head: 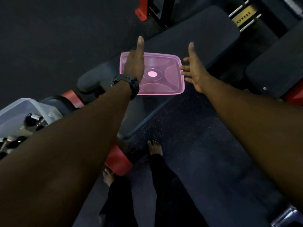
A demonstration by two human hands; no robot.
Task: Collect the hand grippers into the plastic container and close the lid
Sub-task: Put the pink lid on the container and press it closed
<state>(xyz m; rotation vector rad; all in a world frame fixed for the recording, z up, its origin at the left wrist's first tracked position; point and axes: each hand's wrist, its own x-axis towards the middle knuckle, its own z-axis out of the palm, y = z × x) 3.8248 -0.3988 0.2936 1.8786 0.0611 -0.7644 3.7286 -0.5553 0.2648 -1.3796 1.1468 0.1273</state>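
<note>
Dim gym setting. Padded bench (213,28) runs diagonally under and beyond both hands; speckled rubber floor (188,136) below the right forearm.

Clear plastic container (14,115) sits low, beside the left forearm and well behind the left hand. Inside it: dark handles and metal coils, probably the hand grippers (32,119), though the arm hides much of the tub and the light is poor. Collection looks done or nearly so.

Pink lid (157,76) lies flat on the bench, directly between the hands, not on the container.

Left hand (135,63): fingers straight, extended over the lid's left edge, holding nothing; contact with the lid cannot be told. Black watch (129,84) on that wrist.
Right hand (195,71): fingers spread, just beside the lid's right edge, holding nothing.

Handling judgement: lid is thin translucent plastic, light, somewhat flexible, smooth and likely slippery on top. Best taken by the raised rim on two opposite edges, thumb over, fingers under. Once seated, press corners down in turn. Loaded container likely heavy for its size; carry the lid to it, not the reverse.
</note>
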